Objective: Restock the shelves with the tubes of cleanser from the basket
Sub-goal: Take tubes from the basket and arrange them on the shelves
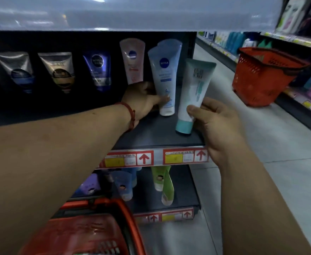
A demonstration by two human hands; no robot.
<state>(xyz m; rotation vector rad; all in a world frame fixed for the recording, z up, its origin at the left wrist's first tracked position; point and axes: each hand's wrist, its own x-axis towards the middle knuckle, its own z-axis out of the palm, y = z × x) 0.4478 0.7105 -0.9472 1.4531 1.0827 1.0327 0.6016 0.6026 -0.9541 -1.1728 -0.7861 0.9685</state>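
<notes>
Placing step in progress, 2 tubes being handled at the right end of the shelf (156, 137): the left hand (141, 100) is gripping the lower part of the blue tube (163, 80), which is standing cap-down with another like it just behind, and the right hand (213, 122) is pinching the teal tube (191, 96) near its cap, cap touching or just above the shelf, just right of the blue one. Next move probably calls for standing the teal tube upright beside the blue tube without toppling it, then letting go and reaching back to the near basket (88, 232) at bottom left.
</notes>
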